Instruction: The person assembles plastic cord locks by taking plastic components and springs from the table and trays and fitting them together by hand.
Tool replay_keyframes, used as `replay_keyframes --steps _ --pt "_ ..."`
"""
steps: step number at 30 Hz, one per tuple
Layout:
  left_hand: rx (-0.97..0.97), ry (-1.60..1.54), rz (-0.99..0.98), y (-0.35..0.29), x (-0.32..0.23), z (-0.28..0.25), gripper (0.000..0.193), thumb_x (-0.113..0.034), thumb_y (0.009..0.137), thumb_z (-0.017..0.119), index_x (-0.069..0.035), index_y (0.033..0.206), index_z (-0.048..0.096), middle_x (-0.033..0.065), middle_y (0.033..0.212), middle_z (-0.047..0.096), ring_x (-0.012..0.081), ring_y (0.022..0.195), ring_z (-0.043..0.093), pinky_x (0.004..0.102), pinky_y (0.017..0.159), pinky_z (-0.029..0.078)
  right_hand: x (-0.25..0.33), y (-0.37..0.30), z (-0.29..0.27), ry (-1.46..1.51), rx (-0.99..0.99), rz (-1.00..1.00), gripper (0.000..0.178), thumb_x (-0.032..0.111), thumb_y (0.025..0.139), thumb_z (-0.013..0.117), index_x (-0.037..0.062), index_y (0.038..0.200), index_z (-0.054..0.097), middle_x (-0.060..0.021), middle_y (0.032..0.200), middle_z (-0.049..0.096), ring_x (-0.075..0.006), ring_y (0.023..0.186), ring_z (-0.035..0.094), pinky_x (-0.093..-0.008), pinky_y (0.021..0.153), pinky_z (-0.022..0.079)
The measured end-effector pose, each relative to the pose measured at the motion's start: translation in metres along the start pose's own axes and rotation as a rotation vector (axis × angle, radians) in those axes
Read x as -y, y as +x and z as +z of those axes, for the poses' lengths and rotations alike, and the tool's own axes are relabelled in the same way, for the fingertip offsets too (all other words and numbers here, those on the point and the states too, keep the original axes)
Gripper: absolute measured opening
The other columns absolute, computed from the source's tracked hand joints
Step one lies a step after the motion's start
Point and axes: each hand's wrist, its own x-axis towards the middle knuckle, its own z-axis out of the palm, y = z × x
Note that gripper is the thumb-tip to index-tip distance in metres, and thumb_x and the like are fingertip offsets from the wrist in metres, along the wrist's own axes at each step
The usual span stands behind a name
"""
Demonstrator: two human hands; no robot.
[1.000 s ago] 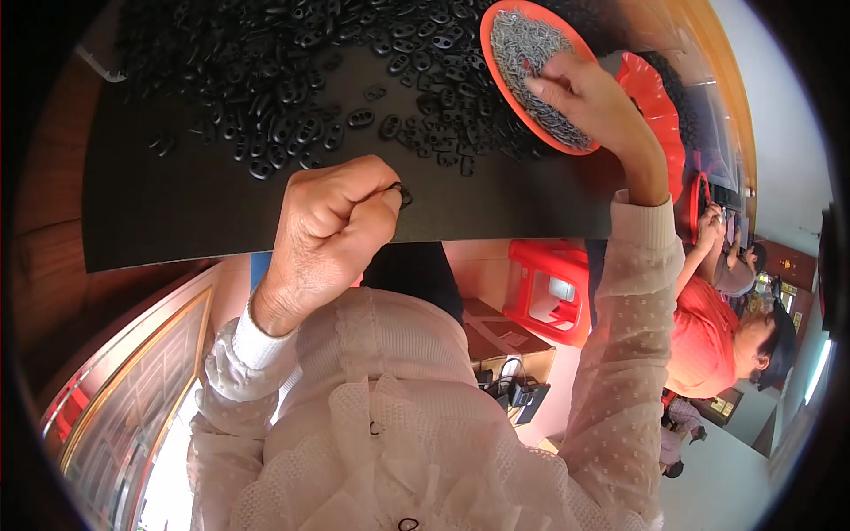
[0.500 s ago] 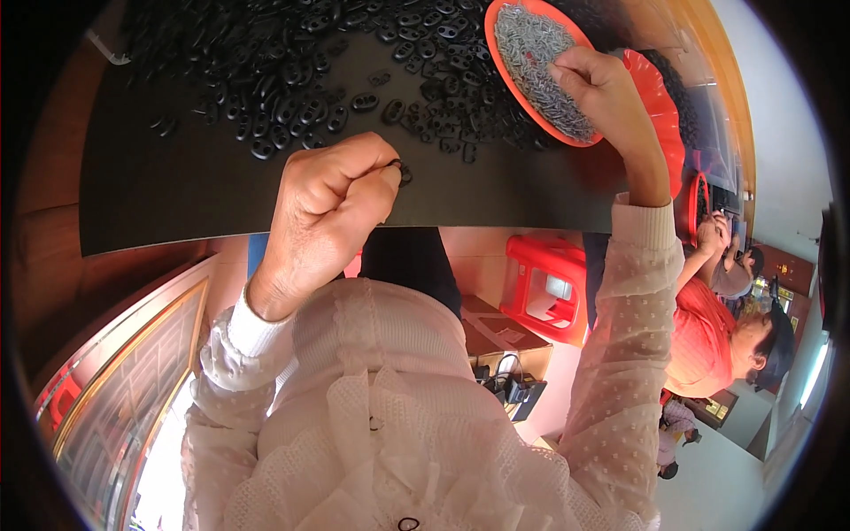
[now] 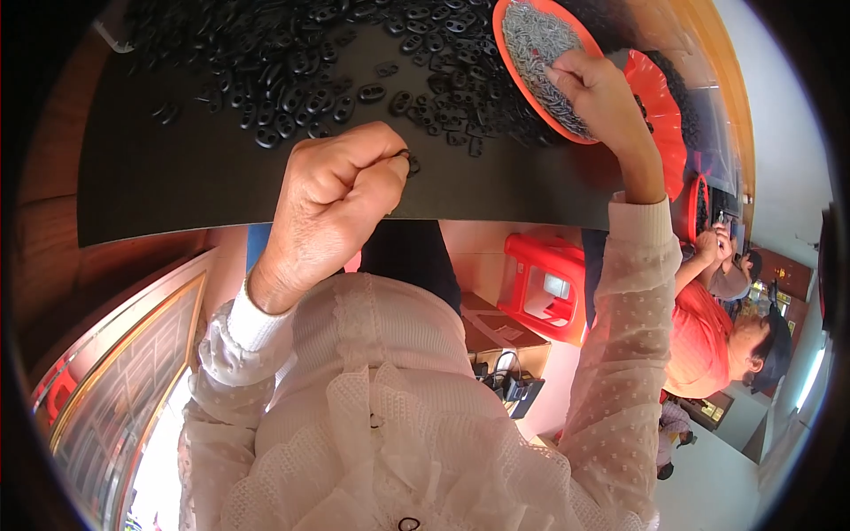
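My left hand (image 3: 341,199) is closed above the near part of the dark table. Between its thumb and forefinger is a small black plastic piece (image 3: 412,163), mostly covered by the fingers. Over an orange-red oval dish (image 3: 502,40), my right hand (image 3: 606,99) pinches with thumb and forefinger at a heap of tiny silvery metal pieces (image 3: 538,44), which look like springs. Whatever lies between those fingertips is hidden. Beyond my left hand, many loose black two-hole plastic pieces (image 3: 297,62), shaped like cord locks, are spread over the table.
A red scalloped dish (image 3: 668,133) stands right of the orange-red one. The dark tabletop (image 3: 212,186) ends just in front of my body. Below are a red plastic stool (image 3: 515,274) and a cardboard box (image 3: 522,354). A person in red (image 3: 699,345) sits farther right.
Both hands keep nearly the same places and closed grips. My left hand shifts slightly right with its black piece, while the right fingers stay at the metal heap.
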Motion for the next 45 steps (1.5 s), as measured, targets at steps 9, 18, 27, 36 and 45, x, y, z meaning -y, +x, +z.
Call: replay_keyframes --steps 9,18,27,36,45 --pt "0.012 -0.021 -0.035 0.000 -0.001 -0.001 0.008 0.003 0.083 0.051 0.003 0.075 0.053 -0.0010 0.060 0.043 0.0047 0.052 0.039 0.0235 0.047 0.033 -0.007 0.001 -0.002 0.211 -0.077 0.023 0.014 0.011 0.086 0.060 -0.0021 0.091 0.063 -0.0119 0.071 0.061 -0.0162 0.061 0.056 -0.0307 0.062 0.047" --pt "0.014 -0.035 -0.071 0.001 -0.003 -0.001 0.008 0.000 0.085 0.052 0.002 0.079 0.057 -0.0008 0.061 0.047 0.0051 0.055 0.045 0.0229 0.050 0.037 0.023 -0.007 -0.013 0.474 -0.060 0.366 0.022 0.020 0.089 0.061 -0.0013 0.094 0.065 -0.0027 0.070 0.061 -0.0080 0.058 0.052 -0.0227 0.055 0.041" --pt "0.060 -0.126 -0.045 0.004 0.003 -0.003 0.020 -0.016 0.096 0.048 -0.001 0.090 0.059 0.0004 0.067 0.057 0.0031 0.052 0.040 0.0187 0.048 0.032 0.047 -0.018 -0.010 0.663 -0.092 0.411 0.021 0.022 0.090 0.061 0.0018 0.089 0.064 0.0024 0.068 0.055 -0.0043 0.058 0.045 -0.0208 0.051 0.036" --pt "0.041 -0.224 -0.187 0.006 -0.007 -0.009 0.018 -0.012 0.094 0.050 0.000 0.083 0.058 0.0003 0.065 0.053 0.0055 0.062 0.047 0.0217 0.056 0.037 0.155 -0.020 0.028 1.101 0.041 0.187 0.011 0.010 0.091 0.061 -0.0004 0.092 0.058 0.0031 0.072 0.052 -0.0022 0.065 0.043 -0.0183 0.055 0.036" --pt "0.043 -0.244 -0.188 0.007 -0.005 -0.010 0.018 -0.013 0.092 0.050 -0.001 0.080 0.058 0.0011 0.063 0.052 0.0068 0.060 0.046 0.0231 0.055 0.036 0.165 -0.019 0.034 1.046 0.006 0.162 0.013 0.011 0.092 0.062 -0.0005 0.089 0.057 0.0032 0.071 0.051 -0.0028 0.065 0.043 -0.0188 0.055 0.035"
